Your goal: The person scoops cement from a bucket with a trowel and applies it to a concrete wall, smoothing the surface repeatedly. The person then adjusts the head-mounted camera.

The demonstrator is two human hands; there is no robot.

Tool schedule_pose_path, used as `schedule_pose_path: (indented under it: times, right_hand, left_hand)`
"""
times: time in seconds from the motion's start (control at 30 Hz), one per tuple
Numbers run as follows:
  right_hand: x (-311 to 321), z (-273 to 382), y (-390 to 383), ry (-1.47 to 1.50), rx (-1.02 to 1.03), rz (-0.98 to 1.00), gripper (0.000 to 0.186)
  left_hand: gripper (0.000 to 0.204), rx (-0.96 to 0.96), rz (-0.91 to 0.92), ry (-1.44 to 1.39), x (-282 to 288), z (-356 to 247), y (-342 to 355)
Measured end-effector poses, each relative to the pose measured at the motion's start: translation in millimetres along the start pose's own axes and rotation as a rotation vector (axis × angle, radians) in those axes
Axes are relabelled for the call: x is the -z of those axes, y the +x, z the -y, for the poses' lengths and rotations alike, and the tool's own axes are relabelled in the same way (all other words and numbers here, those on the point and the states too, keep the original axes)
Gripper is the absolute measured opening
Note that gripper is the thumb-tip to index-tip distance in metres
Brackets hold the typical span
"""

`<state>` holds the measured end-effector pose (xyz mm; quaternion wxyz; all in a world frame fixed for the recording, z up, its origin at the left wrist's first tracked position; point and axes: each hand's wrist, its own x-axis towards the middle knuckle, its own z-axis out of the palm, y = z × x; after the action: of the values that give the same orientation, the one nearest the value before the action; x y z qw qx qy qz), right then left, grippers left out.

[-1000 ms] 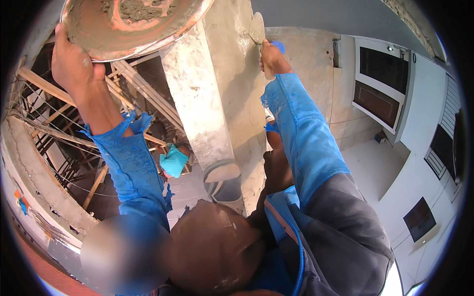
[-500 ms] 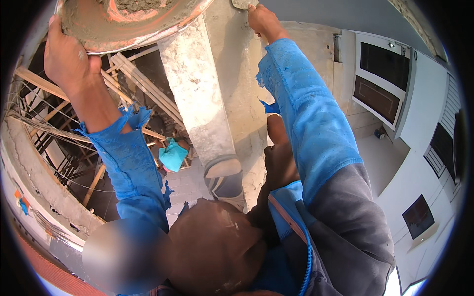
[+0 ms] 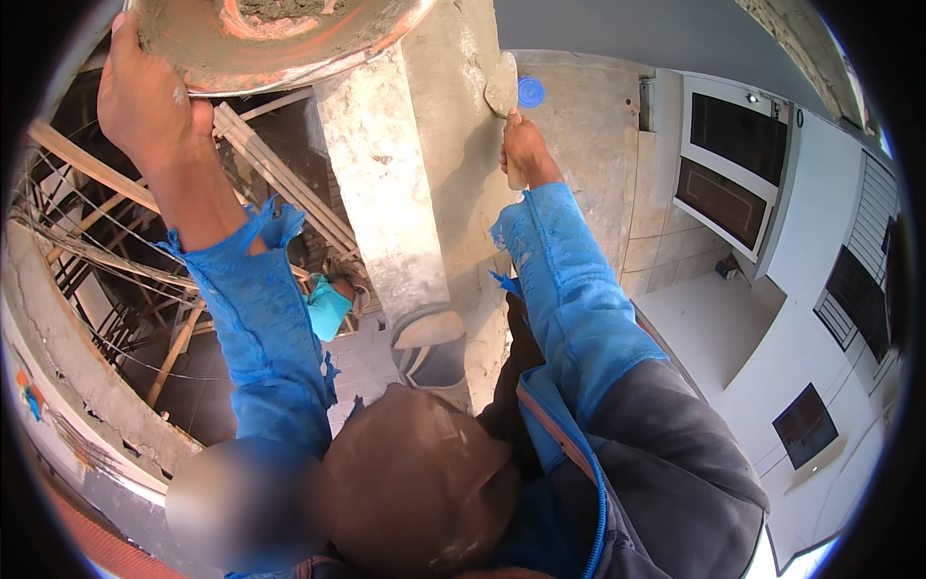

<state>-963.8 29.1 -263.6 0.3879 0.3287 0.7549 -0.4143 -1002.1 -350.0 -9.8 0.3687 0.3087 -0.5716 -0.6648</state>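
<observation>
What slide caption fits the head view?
Left hand holds a mortar pan; right hand trowels the concrete column.

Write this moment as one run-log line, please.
left hand: holds mortar pan | right hand: trowel on concrete column

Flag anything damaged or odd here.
Both blue sleeves are torn and frayed at the cuffs. The pan in the left hand is caked with mortar. The right hand presses a trowel to the column. Nothing spilled.
</observation>
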Motion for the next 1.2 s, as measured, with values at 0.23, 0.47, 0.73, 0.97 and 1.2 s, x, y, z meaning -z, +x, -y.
schedule_pose_path:
  times: [0.23,0.47,0.73,0.97,1.2]
  right_hand:
    - [-16,-38,-73,-0.019,0.048,-0.128,0.051]
    - [-30,61,-23,-0.256,0.12,-0.067,0.053]
    - [-39,-120,-108,0.304,-0.175,-0.094,0.05]
    - [-5,-21,-46,0.211,0.169,-0.015,0.051]
    - [43,78,54,-0.349,0.527,0.055,0.061]
  left_hand:
    - [0.039,-0.027,-0.003,0.069,-2,-2,-2]
    - [0.04,-0.019,-0.007,0.211,-8,-11,-6]
    - [0.038,-0.012,0.004,0.072,2,1,-1]
    - [0.035,-0.038,0.021,0.093,0,0,1]
    - [0.036,-0.124,0.093,0.106,-1,1,13]
